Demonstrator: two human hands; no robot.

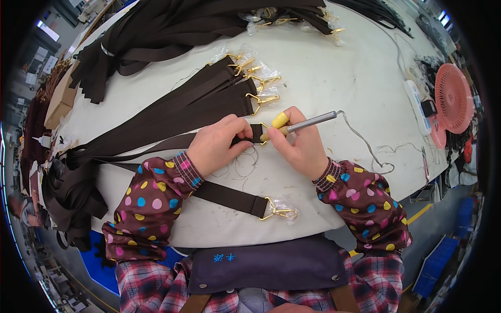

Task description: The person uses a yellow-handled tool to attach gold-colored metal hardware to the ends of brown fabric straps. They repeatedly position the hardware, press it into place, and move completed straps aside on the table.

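Strap in work: dark brown flat woven webbing strap (256,131), located mid-table on the white cloth-like-topped table (360,94), its end carrying a gold-coloured metal fitting (263,142), partly hidden by fingers. L hand (219,143): grip pinching strap just short of that end, thumb vs. bent fingers. R hand (301,146), w/ yellow finger cover (281,120): grip closed on slim grey-and-tan pen-shaped tool (313,121), thin grey cord (360,138) trailing from its rear; tip at or just beside strap end, contact can't be confirmed. Handling, est.: strap light, soft lengthwise, prob. firmer at doubled end; surface may slide a bit, low breakage risk. Fitting prob. hard, slick, small, apt to swivel; finish could scratch. Rec. hold: flat across webbing, thumb on top, close behind the end, metal left free; tool by barrel only, tip treated as poss. hot or sharp. Ref. sample: matching dark brown strap (229,198) nearer the body lies flat, gold-coloured hook (274,212) in clear plastic wrap, no grip on it
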